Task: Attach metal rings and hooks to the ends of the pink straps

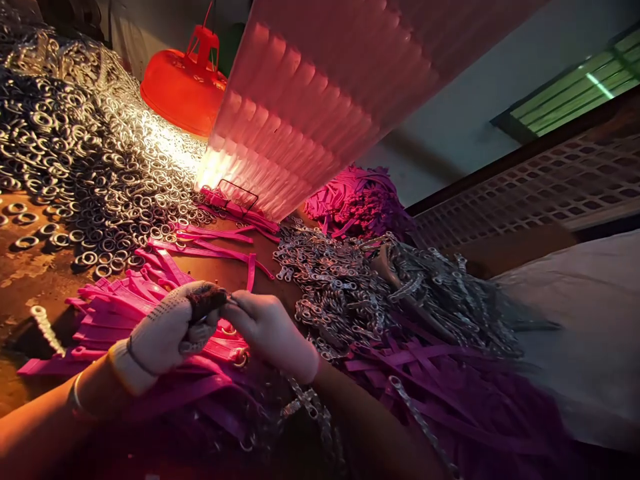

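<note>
Though partly in shadow, pink straps (113,319) beneath the left grip (167,328).

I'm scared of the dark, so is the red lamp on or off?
On: bright light spills from under the red lamp onto the metal rings.

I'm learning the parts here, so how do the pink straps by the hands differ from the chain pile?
The pink straps are flat bands; the chain pile is made of linked pieces. The pink straps are vivid pink, the chain pile silvery grey. The pink straps lie fanned out, the chain pile tangled. Both contain many narrow pieces.
</note>
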A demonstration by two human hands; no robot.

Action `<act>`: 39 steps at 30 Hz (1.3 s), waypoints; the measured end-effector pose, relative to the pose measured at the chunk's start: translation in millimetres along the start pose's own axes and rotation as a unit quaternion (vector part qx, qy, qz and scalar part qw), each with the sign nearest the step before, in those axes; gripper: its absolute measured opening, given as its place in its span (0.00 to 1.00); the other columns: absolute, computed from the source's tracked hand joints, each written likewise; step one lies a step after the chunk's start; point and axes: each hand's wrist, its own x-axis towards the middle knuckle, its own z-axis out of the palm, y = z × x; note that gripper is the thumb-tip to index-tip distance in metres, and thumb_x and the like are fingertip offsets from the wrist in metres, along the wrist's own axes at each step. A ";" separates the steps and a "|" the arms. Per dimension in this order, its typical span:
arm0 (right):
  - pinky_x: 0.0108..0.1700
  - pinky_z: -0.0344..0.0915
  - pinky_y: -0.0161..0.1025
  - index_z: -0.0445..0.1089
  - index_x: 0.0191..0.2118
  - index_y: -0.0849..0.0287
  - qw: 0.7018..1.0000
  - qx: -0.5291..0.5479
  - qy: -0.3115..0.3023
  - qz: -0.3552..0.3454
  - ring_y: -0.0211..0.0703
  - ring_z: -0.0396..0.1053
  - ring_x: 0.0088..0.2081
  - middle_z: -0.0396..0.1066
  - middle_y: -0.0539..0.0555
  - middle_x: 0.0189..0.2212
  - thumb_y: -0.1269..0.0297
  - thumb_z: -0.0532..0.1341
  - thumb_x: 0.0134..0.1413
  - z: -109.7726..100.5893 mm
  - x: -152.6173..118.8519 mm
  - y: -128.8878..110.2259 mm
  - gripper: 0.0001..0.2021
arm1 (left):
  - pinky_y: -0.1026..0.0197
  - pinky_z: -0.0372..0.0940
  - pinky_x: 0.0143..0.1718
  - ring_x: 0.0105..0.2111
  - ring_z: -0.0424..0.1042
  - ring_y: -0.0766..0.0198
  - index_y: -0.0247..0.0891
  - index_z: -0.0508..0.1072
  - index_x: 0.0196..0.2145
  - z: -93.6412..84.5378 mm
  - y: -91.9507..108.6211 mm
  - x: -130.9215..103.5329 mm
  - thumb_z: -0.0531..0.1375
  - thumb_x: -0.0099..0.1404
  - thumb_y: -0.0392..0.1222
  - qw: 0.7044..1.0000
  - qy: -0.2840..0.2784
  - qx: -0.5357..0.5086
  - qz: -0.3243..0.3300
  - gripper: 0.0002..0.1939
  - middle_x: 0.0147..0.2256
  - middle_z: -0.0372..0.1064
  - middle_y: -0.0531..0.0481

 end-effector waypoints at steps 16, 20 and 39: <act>0.48 0.65 0.39 0.74 0.33 0.58 0.979 -0.022 0.190 0.077 0.43 0.70 0.42 0.76 0.54 0.37 0.57 0.55 0.64 -37.9 49.5 88.6 0.15 | 0.73 0.46 0.13 0.17 0.53 0.76 0.32 0.77 0.43 12.2 7.7 22.7 0.66 0.55 0.43 0.987 0.094 0.115 0.058 0.19 0.24 0.66 0.52; 0.48 0.67 0.39 0.75 0.35 0.56 0.971 0.020 0.231 -0.051 0.41 0.71 0.43 0.74 0.52 0.38 0.61 0.59 0.65 -31.5 7.1 18.8 0.10 | 0.70 0.57 0.20 0.20 0.62 0.73 0.36 0.72 0.57 24.5 1.9 26.2 0.64 0.57 0.37 0.967 0.076 0.211 0.124 0.29 0.31 0.72 0.49; 0.35 0.58 0.37 0.73 0.48 0.59 0.930 -0.336 0.134 -0.062 0.43 0.71 0.34 0.76 0.55 0.35 0.70 0.56 0.67 -0.2 -69.4 -55.7 0.10 | 0.70 0.53 0.19 0.20 0.56 0.70 0.37 0.75 0.31 38.1 2.1 -50.5 0.66 0.58 0.38 0.956 -0.003 0.262 0.131 0.04 0.22 0.63 0.53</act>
